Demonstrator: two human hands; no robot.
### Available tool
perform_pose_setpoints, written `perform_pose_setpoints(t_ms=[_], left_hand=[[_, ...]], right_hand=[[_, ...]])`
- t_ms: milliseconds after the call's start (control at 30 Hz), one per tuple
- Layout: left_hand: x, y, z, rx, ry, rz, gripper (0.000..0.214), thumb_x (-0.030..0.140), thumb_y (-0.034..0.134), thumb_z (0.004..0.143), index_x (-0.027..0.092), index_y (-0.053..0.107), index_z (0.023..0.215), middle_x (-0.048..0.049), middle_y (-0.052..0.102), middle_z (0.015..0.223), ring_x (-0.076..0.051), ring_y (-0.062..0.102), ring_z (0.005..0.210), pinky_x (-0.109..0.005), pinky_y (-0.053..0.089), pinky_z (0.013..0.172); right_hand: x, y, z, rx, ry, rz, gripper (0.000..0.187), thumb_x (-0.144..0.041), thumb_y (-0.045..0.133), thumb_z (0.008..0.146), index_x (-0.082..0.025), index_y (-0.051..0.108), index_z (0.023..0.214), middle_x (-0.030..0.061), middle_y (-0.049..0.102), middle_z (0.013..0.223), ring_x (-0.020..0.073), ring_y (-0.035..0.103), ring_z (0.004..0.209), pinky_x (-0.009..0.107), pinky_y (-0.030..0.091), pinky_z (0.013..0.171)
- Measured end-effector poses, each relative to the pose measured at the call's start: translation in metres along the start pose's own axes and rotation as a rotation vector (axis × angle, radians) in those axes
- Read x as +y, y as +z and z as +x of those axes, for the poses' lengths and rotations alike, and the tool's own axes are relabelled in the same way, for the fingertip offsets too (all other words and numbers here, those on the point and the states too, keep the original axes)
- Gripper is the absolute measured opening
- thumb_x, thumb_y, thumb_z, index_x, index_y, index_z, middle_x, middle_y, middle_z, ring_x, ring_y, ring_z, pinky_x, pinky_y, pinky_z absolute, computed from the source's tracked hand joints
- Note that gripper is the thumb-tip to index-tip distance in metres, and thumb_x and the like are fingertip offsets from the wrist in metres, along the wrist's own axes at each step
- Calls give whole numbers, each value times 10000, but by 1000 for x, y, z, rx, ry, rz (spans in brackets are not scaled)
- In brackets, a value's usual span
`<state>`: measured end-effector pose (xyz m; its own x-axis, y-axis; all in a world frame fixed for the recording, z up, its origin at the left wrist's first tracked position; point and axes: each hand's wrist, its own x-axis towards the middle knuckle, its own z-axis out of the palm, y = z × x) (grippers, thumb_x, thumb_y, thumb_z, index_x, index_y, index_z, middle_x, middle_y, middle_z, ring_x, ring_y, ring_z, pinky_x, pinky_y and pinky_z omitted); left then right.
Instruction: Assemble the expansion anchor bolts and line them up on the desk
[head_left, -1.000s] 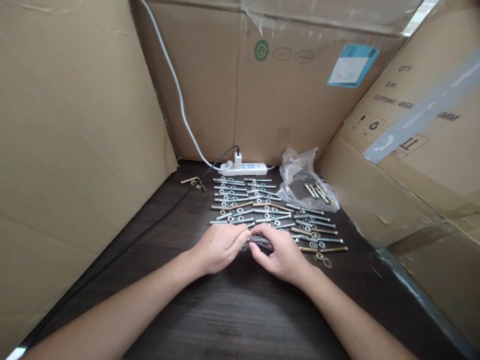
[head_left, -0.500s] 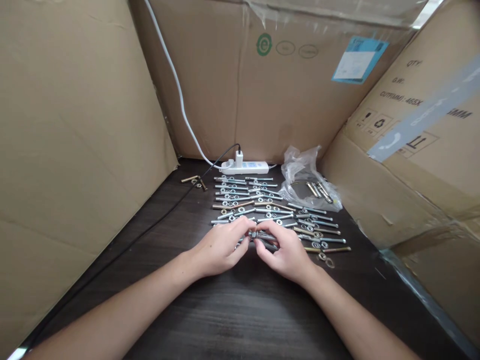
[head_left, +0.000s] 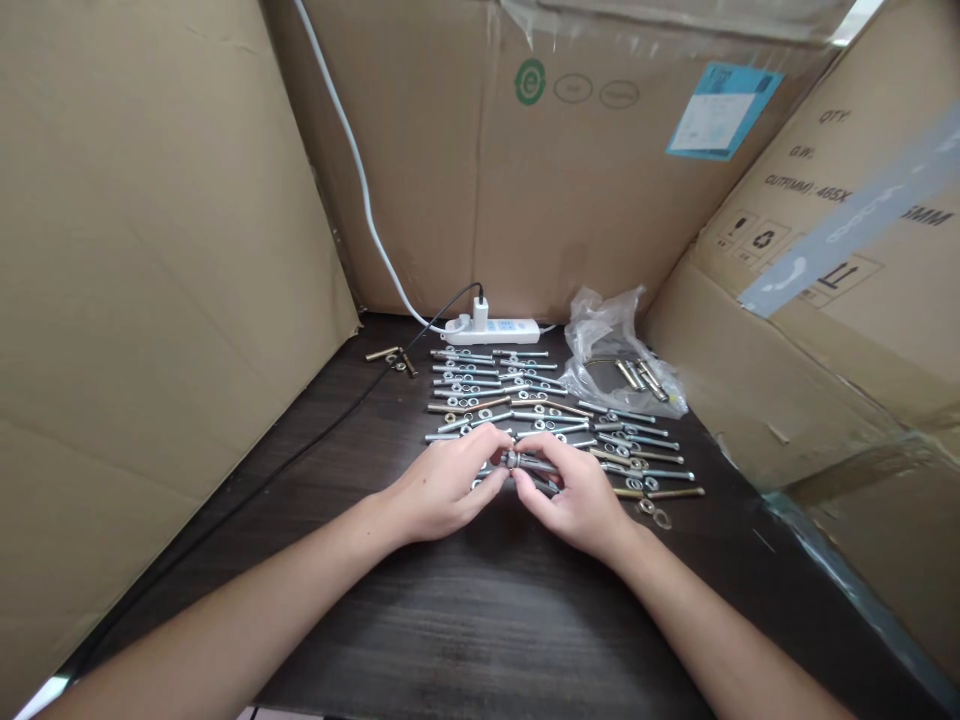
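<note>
A silver expansion bolt (head_left: pixel 532 463) is held lengthwise between my two hands, just above the dark table. My right hand (head_left: pixel 576 492) is closed around its sleeve, thumb and index finger near the nut. At its left end, my left hand (head_left: pixel 455 482) pinches the hex nut (head_left: pixel 513 460) with thumb and fingertips. Part of the shaft is hidden behind my right fingers. Right behind my hands lie rows of loose bolts, sleeves (head_left: pixel 466 382), nuts and washers. A loose nut (head_left: pixel 646 507) and a washer (head_left: pixel 661 519) are right of my right hand.
A white power strip (head_left: pixel 501 333) with a plugged-in charger stands at the back. Beside it, a clear plastic bag (head_left: pixel 611 345) holds several anchors. A black cable (head_left: pixel 307 448) crosses the table at left. Cardboard walls (head_left: pixel 480 180) enclose three sides.
Both hands keep hold of the expansion bolt; the fingers have shifted a little around the nut, and more of the nut end shows. The view has tilted slightly.
</note>
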<state>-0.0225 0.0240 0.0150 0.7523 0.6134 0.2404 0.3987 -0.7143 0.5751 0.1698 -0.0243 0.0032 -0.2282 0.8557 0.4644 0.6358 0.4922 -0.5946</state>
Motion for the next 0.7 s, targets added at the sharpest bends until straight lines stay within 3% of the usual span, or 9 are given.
perform_pose_setpoints(t_ms=[133, 267, 433, 567, 700], left_hand=[[0, 0, 2, -12, -17, 0, 168, 309, 395, 960, 196, 512, 1002, -16, 600, 936, -139, 547, 768, -253, 408, 674], [-1, 1, 3, -6, -27, 26, 316, 324, 298, 991, 183, 533, 834, -3, 584, 796, -138, 532, 721, -261, 395, 671], [-1, 1, 1, 100, -50, -32, 141, 265, 400, 949, 207, 505, 1023, -3, 586, 936, -133, 544, 791, -245, 405, 687], [-1, 2, 0, 57, 35, -34, 121, 202, 422, 917, 211, 500, 1010, -9, 561, 954, -121, 531, 758, -232, 407, 654], [-4, 3, 1, 46, 28, -21, 130, 171, 427, 901, 208, 492, 1008, -11, 564, 967, -117, 530, 751, -228, 412, 650]], right_hand=[[-2, 0, 1, 19, -20, -16, 155, -205, 566, 810, -205, 576, 965, 5, 674, 834, 111, 598, 627, 209, 465, 569], [-1, 3, 1, -1, -14, -48, 136, -211, 561, 805, -201, 582, 939, 4, 672, 804, 120, 599, 627, 218, 458, 569], [2, 4, 1, 10, 23, -47, 162, -216, 569, 802, -206, 586, 963, 3, 681, 833, 118, 591, 615, 222, 459, 572], [3, 3, 1, 15, 36, -41, 156, -201, 571, 794, -209, 591, 949, -6, 672, 795, 121, 599, 626, 216, 461, 574], [3, 4, 1, 7, 17, -33, 185, -209, 571, 799, -215, 598, 982, 0, 686, 842, 127, 616, 655, 220, 473, 590]])
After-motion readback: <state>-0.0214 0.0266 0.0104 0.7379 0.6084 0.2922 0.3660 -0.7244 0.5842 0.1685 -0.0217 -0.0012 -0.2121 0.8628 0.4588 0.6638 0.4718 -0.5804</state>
